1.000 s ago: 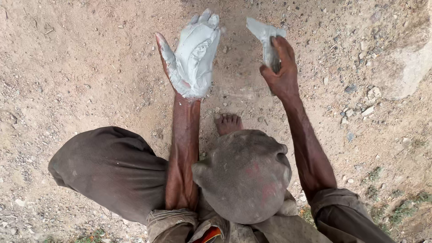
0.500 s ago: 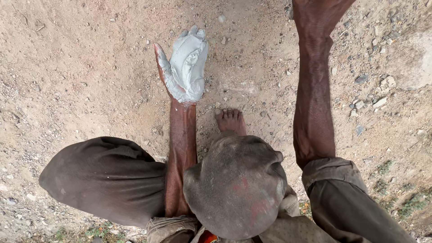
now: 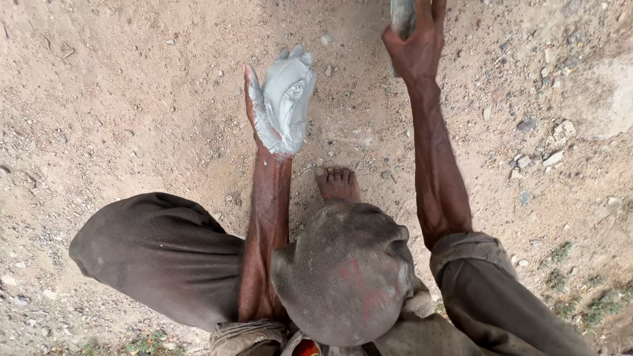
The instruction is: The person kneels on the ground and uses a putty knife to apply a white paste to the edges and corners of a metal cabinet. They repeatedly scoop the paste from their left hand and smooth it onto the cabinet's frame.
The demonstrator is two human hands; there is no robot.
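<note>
The person sits on bare, sandy ground (image 3: 132,99) with a round, dust-grey pot (image 3: 346,273) resting in the lap, and everything else can be placed from that pot.

Beyond the pot and a little to its left, the left hand (image 3: 280,105) is raised with the palm spread wide and the fingers released. It grasps nothing, but the palm and fingers are thickly coated in wet, pale grey clay. The bare forearm runs from this hand back down to the left edge of the pot.

Beyond the pot and to its right, at the very top edge of the view, the right hand (image 3: 417,41) is clenched around a grey lump of clay (image 3: 402,16). Only the lower part of that lump shows; the rest is cut off by the frame, so its full shape cannot be told.

Just past the far rim of the pot, a bare foot (image 3: 337,183) rests on the ground with its toes pointing away. A bent knee in dark brown cloth (image 3: 158,257) lies to the left of the pot, and the other trouser leg sits to its right. Small stones (image 3: 537,155) are scattered on the ground well to the right of the pot.
</note>
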